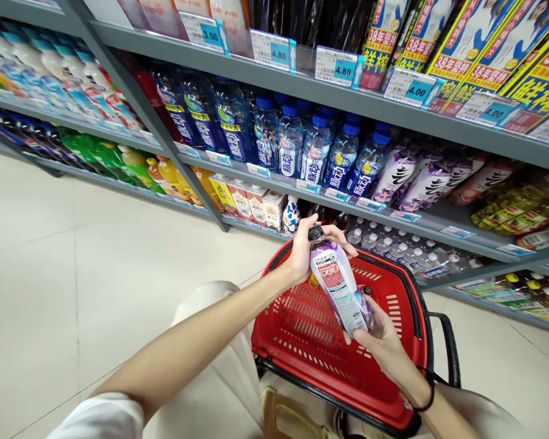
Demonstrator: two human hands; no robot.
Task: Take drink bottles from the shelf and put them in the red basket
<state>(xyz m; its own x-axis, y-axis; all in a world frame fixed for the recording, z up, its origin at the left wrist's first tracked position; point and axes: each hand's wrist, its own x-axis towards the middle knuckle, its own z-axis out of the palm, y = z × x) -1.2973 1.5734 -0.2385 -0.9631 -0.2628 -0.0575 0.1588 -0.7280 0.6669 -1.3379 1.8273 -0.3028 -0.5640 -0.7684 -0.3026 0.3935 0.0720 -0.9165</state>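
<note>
Left hand [302, 253] fingers pinch the purple-labelled bottle [336, 280] at its far-left neck, right hand [385, 340] fingers its near-right base.

The left hand [301, 253] holds a bottle [333, 283] by its neck and black cap, while the right hand [387, 341] holds its base. The bottle tilts over a red basket [297, 314]. A black band [429, 390] circles the right wrist. Beyond, a shelf [238, 167] bears blue bottles [318, 146] beside purple-labelled bottles [396, 174], with cartons [256, 202] below.
</note>
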